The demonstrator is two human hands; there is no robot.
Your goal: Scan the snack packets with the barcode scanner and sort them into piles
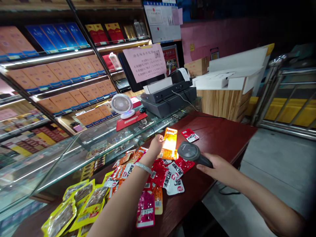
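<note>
My left hand (157,145) is closed on the left edge of an orange snack packet (170,144), held upright above a heap of packets. My right hand (217,168) grips the handle of a dark barcode scanner (189,152). The scanner's head faces the packet, and a bright patch of light falls on the packet's middle. Beneath my hands lie red-and-white packets (174,177), a magenta packet (145,209) and several orange ones. Yellow-edged packets (86,200) are piled at the lower left. A single red-and-white packet (190,135) lies apart, beyond the scanner.
The dark red table (209,126) adjoins a glass display counter (74,158). On the counter stand a small white fan (122,104), a monitor with a pink notice (145,62) and a cash drawer (168,100). Shelves of boxes rise at the left; a metal railing (271,89) stands right.
</note>
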